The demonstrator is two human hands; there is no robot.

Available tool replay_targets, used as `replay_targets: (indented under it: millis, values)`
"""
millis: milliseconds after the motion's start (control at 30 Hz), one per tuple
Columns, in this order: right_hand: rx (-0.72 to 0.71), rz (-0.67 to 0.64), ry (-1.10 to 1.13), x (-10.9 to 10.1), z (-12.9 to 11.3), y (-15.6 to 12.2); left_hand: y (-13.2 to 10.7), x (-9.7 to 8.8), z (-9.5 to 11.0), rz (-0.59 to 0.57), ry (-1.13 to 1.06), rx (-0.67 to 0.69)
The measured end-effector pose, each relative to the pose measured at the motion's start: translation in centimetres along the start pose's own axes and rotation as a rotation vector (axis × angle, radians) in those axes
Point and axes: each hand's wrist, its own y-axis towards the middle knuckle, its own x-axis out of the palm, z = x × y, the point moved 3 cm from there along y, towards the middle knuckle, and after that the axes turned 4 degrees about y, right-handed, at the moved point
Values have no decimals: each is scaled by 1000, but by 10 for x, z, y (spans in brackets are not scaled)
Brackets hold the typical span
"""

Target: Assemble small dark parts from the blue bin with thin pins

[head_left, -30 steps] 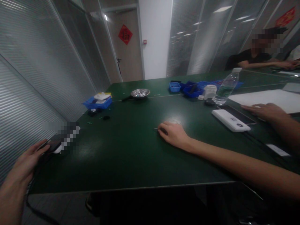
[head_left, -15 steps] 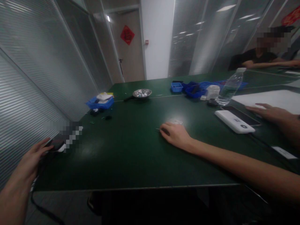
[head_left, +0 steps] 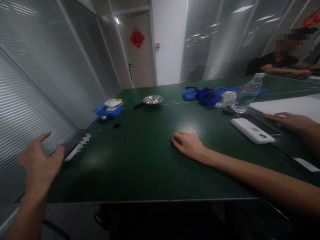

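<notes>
hovering left hand (head_left: 41,161) (spread) by table edge (head_left: 82,201)

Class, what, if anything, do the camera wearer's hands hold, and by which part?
The right hand holds a thin-shafted tool, apparently by its dark handle; the open left hand holds nothing visible.

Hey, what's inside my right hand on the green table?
A thin object pokes out leftward from your right hand; the rest is covered, so I can't identify it.
</notes>
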Motion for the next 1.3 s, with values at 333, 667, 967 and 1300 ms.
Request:
replay_targets:
  millis: [333,667,967,1300]
  values:
    - [-17,9,-28,4,3,0,23,165,114,-575,65,308]
    - [-2,-7,0,2,4,0,25,190,113,-620,-83,483]
    - [16,74,45,-1,2,-2,-63,144,217,-715,-341,820]
    - [8,266,199,-4,11,-2,-110,94,280,-682,-684,896]
